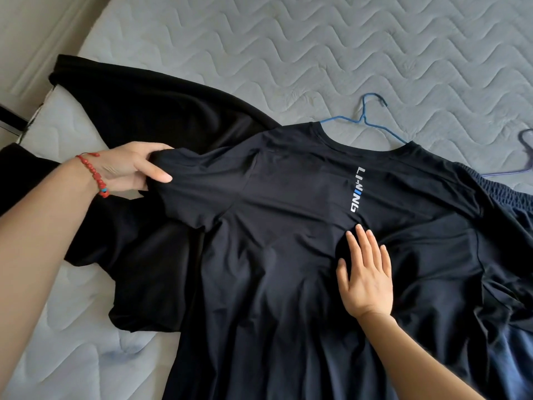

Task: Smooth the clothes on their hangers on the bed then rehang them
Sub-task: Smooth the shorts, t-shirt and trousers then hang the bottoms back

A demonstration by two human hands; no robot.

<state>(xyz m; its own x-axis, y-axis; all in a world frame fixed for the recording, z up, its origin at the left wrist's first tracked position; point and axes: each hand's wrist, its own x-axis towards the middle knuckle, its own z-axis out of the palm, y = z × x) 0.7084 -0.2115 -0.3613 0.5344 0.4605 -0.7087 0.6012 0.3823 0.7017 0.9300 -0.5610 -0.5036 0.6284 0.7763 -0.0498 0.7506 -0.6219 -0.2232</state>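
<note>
A dark navy short-sleeved sports T-shirt (288,226) with a white and blue vertical logo is spread on the grey quilted mattress (288,53) of the bed, its neck threaded on a thin blue wire hanger (364,120) whose hook points away from the person. The end of the sleeve is pinched by the left hand (135,166), thumb on top and fingers curled beneath the cloth, and is drawn outward. The right hand (364,272) is laid flat on the chest of the shirt just below the logo, fingers straight and slightly spread, nothing being held.

Several risks can be judged from here. If the sleeve is pulled harder while the chest is pinned, the shoulder could be dragged off the hanger arm, and the collar could be stretched out of line. The folds gathered just ahead of the right fingertips could be pressed into creases rather than swept out if the palm is pushed toward the collar. The black garment (144,111) lying partly under the sleeve could be dragged along and rumpled.

The fabric looks thin, smooth and faintly glossy, with soft ripples running down the body. Dark blue shorts with a gathered waistband (501,194) lie partly under the far sleeve, near a second, purple wire hanger (523,151).
</note>
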